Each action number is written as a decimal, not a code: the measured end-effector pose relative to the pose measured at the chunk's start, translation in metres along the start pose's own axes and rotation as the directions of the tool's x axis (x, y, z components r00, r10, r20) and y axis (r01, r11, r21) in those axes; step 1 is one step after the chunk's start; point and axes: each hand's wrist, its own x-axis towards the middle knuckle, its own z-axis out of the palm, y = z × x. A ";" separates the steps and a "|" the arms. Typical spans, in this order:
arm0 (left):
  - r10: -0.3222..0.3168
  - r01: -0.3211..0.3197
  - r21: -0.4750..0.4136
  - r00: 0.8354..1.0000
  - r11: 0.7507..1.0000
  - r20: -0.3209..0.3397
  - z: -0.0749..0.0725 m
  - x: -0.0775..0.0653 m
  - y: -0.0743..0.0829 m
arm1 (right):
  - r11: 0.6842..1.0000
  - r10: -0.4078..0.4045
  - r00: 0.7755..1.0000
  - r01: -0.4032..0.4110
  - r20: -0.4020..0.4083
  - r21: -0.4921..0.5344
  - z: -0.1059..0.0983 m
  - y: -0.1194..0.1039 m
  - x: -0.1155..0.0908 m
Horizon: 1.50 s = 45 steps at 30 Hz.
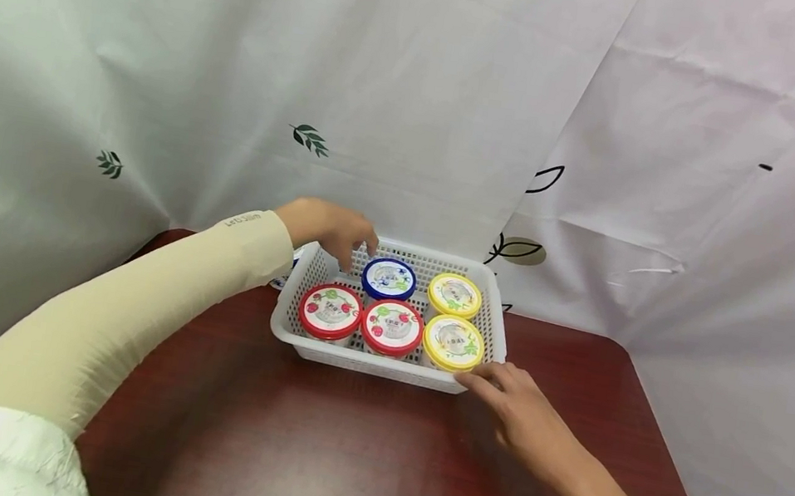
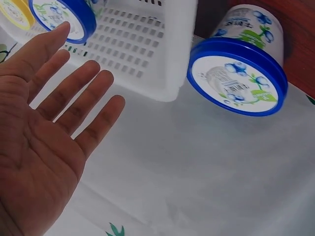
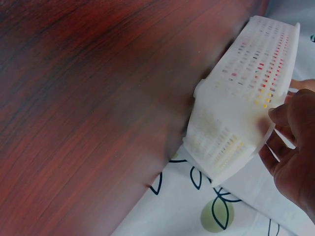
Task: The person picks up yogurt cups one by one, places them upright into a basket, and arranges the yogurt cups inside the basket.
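A white plastic basket [image 1: 374,366] sits against the back cloth, holding lidded tubs: one blue-lidded tub [image 1: 389,279], two red-lidded tubs [image 1: 330,311] and two yellow-lidded tubs [image 1: 454,343]. Over the basket's back left corner is my left hand [image 1: 335,230], its fingers spread and palm bare in the left wrist view, near the blue lid. Another blue-lidded tub [image 2: 236,81] with blueberry pictures lies outside the basket, by its left end; the head view mostly hides it. My right hand [image 1: 523,411] holds the basket's front right corner, thumb at the rim [image 3: 275,125].
The dark red wooden table [image 1: 340,458] stretches in front of the basket. White printed cloth [image 1: 444,120] hangs behind it and along the sides. Inside the basket, a bare slotted floor shows at the back left.
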 end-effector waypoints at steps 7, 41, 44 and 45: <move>-0.025 0.025 0.009 1.000 1.000 -0.016 0.005 -0.006 -0.013 | 1.000 0.000 1.000 0.000 0.005 -0.004 0.001 0.000 0.000; -0.179 0.172 -0.122 0.983 0.978 -0.052 0.023 -0.032 -0.069 | 1.000 0.000 1.000 0.000 -0.006 0.003 -0.001 -0.004 0.000; -0.196 0.191 -0.108 0.980 0.976 -0.044 0.026 -0.030 -0.071 | 1.000 -0.001 1.000 0.001 -0.005 0.005 -0.001 -0.005 0.000; -0.198 0.193 -0.104 0.979 0.976 -0.045 0.027 -0.030 -0.072 | 1.000 -0.001 1.000 0.001 -0.005 0.005 -0.001 -0.005 -0.001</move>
